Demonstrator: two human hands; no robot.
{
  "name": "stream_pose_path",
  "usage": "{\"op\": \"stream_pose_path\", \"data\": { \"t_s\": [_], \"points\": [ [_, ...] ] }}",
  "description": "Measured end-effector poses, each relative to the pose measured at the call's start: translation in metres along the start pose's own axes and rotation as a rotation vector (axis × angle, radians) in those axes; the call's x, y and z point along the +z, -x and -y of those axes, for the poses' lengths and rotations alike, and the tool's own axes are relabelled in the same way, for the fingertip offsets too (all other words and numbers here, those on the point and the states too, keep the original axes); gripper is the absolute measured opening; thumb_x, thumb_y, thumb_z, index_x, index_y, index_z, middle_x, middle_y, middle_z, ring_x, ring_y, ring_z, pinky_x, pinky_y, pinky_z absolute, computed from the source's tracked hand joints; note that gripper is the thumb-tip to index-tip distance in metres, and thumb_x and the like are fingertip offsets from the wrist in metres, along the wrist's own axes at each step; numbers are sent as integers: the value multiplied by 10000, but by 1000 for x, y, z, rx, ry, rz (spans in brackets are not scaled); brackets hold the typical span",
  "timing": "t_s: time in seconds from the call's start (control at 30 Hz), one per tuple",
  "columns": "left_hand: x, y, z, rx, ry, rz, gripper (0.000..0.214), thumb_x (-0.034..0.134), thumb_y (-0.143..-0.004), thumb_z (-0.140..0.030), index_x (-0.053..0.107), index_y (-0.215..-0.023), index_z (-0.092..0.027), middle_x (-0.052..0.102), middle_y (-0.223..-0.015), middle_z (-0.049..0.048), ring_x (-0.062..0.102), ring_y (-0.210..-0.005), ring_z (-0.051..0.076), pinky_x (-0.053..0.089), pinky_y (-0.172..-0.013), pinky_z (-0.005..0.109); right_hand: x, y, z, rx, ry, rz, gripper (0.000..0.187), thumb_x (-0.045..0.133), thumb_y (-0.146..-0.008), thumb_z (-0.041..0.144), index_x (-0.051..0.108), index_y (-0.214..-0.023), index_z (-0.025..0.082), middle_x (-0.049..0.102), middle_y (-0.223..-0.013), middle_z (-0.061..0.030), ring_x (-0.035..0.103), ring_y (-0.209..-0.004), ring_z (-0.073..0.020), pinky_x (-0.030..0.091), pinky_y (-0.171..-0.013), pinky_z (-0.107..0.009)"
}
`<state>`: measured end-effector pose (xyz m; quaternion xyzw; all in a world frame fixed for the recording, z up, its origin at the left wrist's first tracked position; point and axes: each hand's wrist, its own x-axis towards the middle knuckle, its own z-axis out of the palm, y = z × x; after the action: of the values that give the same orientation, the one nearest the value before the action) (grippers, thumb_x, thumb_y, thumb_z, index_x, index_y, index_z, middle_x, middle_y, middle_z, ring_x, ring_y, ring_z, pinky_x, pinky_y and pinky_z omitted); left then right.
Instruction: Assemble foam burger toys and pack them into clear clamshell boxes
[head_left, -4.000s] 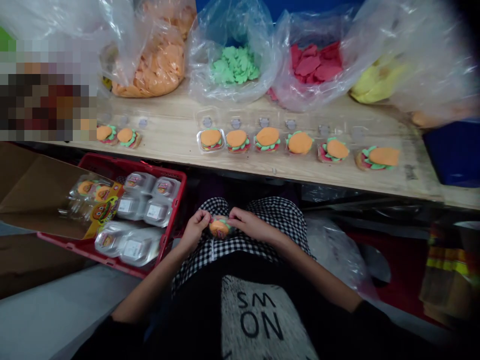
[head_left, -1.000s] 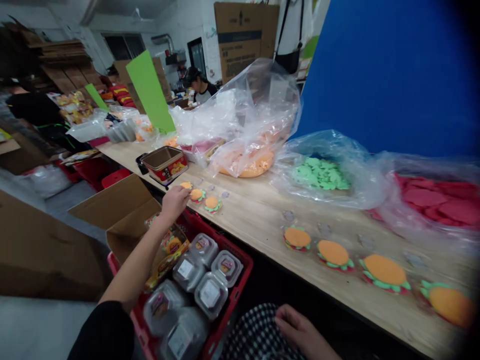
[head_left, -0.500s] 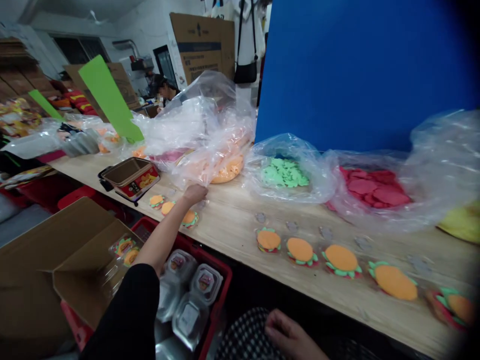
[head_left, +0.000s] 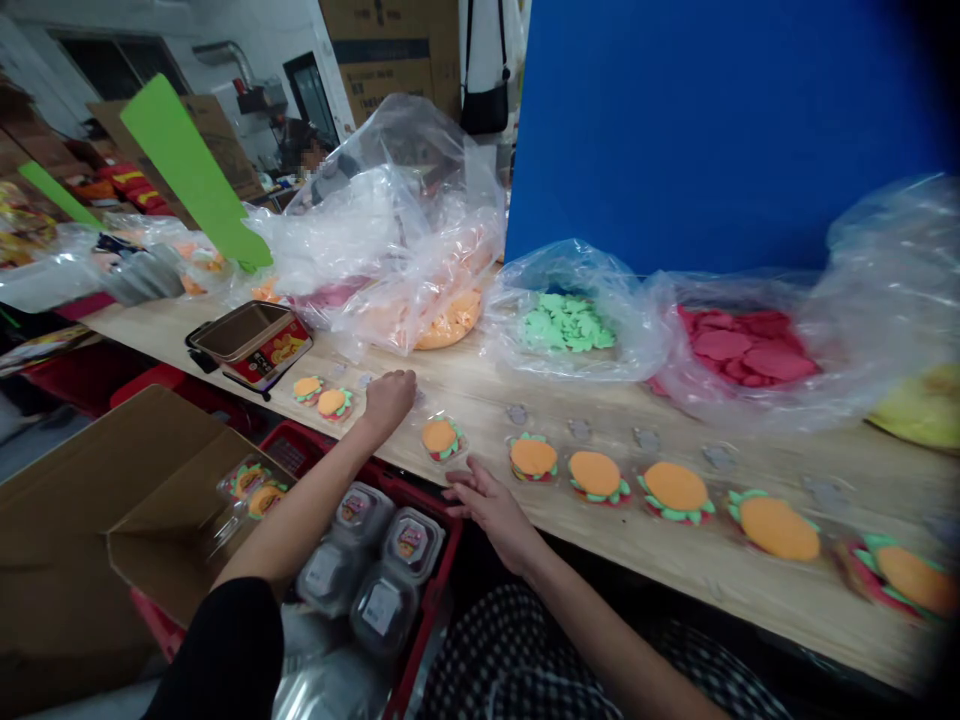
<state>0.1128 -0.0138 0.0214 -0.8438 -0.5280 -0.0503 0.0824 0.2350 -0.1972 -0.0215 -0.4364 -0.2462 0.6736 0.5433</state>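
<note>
My left hand (head_left: 390, 402) is over the table with its fingers curled closed. What is inside them, if anything, is hidden. Right of it lies a toy burger (head_left: 441, 437) in a clear plastic shell, with an orange bun and green and red layers. My right hand (head_left: 491, 505) reaches in just below that burger at the table edge, fingers apart and holding nothing. Two more toy burgers (head_left: 334, 402) lie left of my left hand. Further right, a row of toy burgers in open clear shells (head_left: 532, 457) runs along the table's front.
Plastic bags behind hold green pieces (head_left: 568, 322), red discs (head_left: 750, 345) and orange pieces (head_left: 450, 318). A brown tub (head_left: 255, 340) stands at the left. Below are a red crate (head_left: 439, 575) of clear packs and an open cardboard box (head_left: 161, 490). A blue panel (head_left: 712, 130) rises behind.
The burger that was under my left hand now lies further right on the table. My right hand has risen from my lap to the table edge and its fingers have opened.
</note>
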Motion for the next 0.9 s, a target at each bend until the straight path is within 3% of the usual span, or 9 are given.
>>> {"op": "stream_pose_path", "data": {
  "t_s": [0.1,0.23,0.4,0.47,0.6,0.67,0.77,0.9],
  "points": [
    [-11,17,0,-27,160,-10,300,374,-835,-355,597,-931,-181,647,-904,101,587,-834,230,403,-680,304,8,-7,1,-2,-41,2,375,646,-641,292,473,-966,220,507,-936,-15,502,-907,-159,477,-672,-278],
    [-22,40,1,18,710,16,377,378,-815,-471,625,-920,-206,658,-945,40,586,-873,185,413,-755,261,10,-7,0,3,-72,-33,382,650,-632,259,459,-961,232,496,-910,-2,476,-942,-162,487,-680,-278],
    [-11,56,-7,31,1286,114,400,434,-808,-396,527,-1109,-150,637,-975,78,567,-942,175,403,-849,296,9,-7,-2,-34,-85,-34,393,636,-645,268,446,-988,236,493,-896,0,471,-925,-159,488,-678,-285],
    [-3,57,-10,29,1364,163,467,514,-763,-365,469,-1175,-150,617,-969,80,560,-943,175,412,-844,308,10,-7,-3,-45,-92,-24,391,628,-650,268,443,-993,233,493,-903,-1,470,-926,-158,485,-681,-283],
    [9,54,-13,-84,1274,165,671,681,-601,-345,445,-1207,-181,500,-1138,103,473,-1068,212,398,-870,319,11,-8,-3,-31,-135,-53,462,630,-635,250,427,-1050,237,494,-912,-6,463,-941,-163,479,-680,-280],
    [10,52,-14,-140,1268,290,691,715,-549,-356,477,-1170,-168,478,-1162,112,464,-1074,233,405,-860,329,11,-9,-2,-24,-175,-71,531,639,-618,233,400,-1092,245,497,-903,-4,471,-928,-164,477,-670,-280],
    [11,52,-16,-99,1385,542,560,697,-581,-363,528,-1062,-130,555,-1034,94,531,-957,205,421,-831,332,12,-8,-2,-31,-233,-89,562,648,-600,209,387,-1095,246,506,-866,5,491,-873,-155,474,-654,-279],
    [5,59,-19,-209,1515,494,654,750,-525,-288,441,-1082,-139,576,-946,66,562,-831,151,445,-771,312,12,-2,0,-88,-265,-98,444,646,-629,251,418,-1010,240,527,-819,15,520,-787,-142,461,-620,-273]
  ]
}}
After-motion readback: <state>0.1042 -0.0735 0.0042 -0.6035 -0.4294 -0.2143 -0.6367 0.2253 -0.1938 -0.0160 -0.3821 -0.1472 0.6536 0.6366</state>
